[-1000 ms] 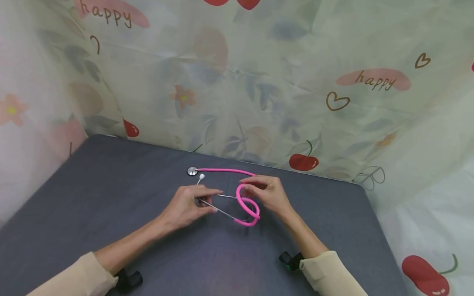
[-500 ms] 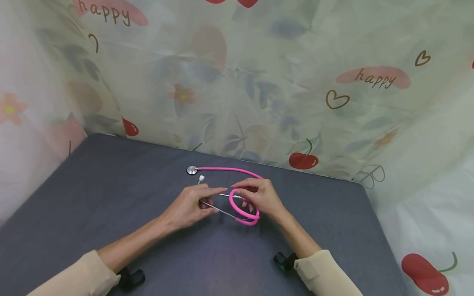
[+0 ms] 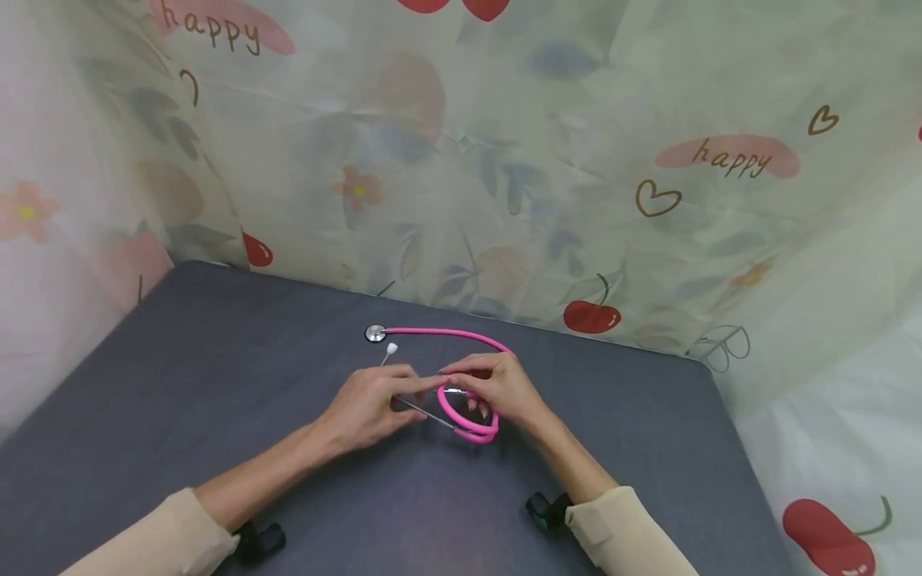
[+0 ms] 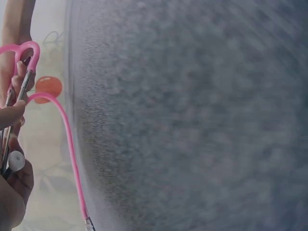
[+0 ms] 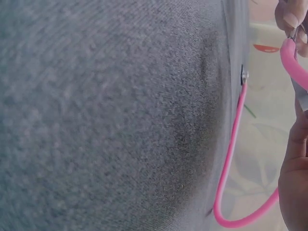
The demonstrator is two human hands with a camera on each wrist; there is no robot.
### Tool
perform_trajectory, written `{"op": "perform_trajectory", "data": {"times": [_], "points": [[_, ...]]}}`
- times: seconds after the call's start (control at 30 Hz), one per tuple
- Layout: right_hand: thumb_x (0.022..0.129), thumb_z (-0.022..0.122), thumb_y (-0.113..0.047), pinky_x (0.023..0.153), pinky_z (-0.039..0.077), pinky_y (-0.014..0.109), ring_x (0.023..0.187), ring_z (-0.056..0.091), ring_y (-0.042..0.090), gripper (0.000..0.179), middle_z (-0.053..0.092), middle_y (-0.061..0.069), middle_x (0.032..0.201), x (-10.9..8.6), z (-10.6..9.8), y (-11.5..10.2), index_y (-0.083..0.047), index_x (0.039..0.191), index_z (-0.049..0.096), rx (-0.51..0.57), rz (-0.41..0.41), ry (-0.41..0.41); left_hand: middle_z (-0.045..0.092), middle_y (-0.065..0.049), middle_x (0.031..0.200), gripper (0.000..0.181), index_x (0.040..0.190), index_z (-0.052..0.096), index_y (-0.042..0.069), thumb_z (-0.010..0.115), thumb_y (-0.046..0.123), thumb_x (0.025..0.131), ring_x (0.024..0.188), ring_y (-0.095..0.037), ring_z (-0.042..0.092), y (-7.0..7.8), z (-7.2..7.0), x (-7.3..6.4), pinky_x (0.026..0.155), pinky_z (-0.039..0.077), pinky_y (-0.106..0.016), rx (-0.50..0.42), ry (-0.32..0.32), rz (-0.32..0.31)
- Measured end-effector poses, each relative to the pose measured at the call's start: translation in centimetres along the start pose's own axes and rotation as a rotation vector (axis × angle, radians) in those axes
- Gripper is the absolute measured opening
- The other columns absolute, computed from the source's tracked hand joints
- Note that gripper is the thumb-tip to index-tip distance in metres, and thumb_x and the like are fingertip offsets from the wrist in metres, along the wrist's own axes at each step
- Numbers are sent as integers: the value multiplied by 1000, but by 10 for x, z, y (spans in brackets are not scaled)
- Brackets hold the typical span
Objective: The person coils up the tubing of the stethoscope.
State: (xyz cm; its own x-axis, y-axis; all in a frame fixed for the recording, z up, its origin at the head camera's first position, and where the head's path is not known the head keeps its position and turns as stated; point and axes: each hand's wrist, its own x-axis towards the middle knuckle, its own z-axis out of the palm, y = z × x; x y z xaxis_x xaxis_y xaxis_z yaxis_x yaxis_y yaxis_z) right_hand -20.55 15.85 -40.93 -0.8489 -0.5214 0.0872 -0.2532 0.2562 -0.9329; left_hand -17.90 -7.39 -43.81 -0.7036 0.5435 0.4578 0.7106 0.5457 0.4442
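Note:
A pink stethoscope (image 3: 461,417) is held between both hands above the table. My left hand (image 3: 370,406) grips its metal ear tubes, and a white ear tip (image 3: 391,349) sticks out behind that hand; the same ear tip (image 4: 16,160) shows large in the left wrist view. The right hand (image 3: 504,387) pinches the pink tubing, which is bent into a loop, close to the left fingertips. From the right hand the tubing runs back to the round metal chest piece (image 3: 375,333), which lies on the table. Fingers hide part of the ear tubes.
A dark grey cloth covers the table (image 3: 238,360). Behind it hangs a pale printed curtain (image 3: 461,160) with cherries and lettering, and it reaches round both sides. Black wrist cameras (image 3: 547,512) sit at the sleeve cuffs.
My right hand has moved left and slightly down with the loop of tubing, closing up to the left fingertips. The left hand stays nearly in place, and the chest piece lies where it was.

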Motion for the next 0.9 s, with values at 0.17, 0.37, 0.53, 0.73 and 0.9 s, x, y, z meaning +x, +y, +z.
{"op": "perform_trajectory", "data": {"times": [0.17, 0.37, 0.53, 0.73, 0.9], "points": [[83, 65, -26, 37, 43, 28, 49, 52, 42, 22, 58, 26, 67, 3, 0, 19, -15, 101, 71, -10, 40, 1, 54, 21, 82, 61, 124, 53, 41, 78, 26, 71, 58, 4, 43, -2, 2, -1, 49, 35, -17, -9, 14, 35], [82, 66, -33, 37, 43, 30, 48, 54, 34, 25, 60, 22, 68, 3, 2, 24, -19, 102, 70, -22, 53, -33, 50, 24, 73, 53, 118, 58, 42, 77, 24, 72, 54, 6, 40, -5, 2, 0, 46, 33, -16, -54, 28, 61], [84, 65, -29, 42, 48, 32, 50, 58, 26, 25, 65, 15, 79, 3, 3, 20, -15, 104, 69, -43, 38, -47, 49, 23, 71, 47, 114, 62, 39, 78, 24, 72, 55, 7, 43, -7, 1, -2, 48, 36, -16, -117, 19, 49], [89, 60, -15, 52, 52, 36, 59, 63, 23, 23, 64, 9, 98, -2, -4, 7, -6, 109, 66, -136, -75, 26, 52, 22, 72, 44, 113, 65, 33, 78, 22, 72, 59, 7, 48, -7, -2, -4, 49, 39, -17, -209, -20, 23], [89, 60, -17, 48, 49, 32, 59, 61, 21, 24, 61, 3, 93, -4, -19, 22, -15, 113, 65, -297, -56, 104, 55, 18, 72, 44, 110, 67, 29, 80, 18, 70, 65, 5, 55, -6, -5, -3, 52, 44, -16, -295, -4, 5]]}}
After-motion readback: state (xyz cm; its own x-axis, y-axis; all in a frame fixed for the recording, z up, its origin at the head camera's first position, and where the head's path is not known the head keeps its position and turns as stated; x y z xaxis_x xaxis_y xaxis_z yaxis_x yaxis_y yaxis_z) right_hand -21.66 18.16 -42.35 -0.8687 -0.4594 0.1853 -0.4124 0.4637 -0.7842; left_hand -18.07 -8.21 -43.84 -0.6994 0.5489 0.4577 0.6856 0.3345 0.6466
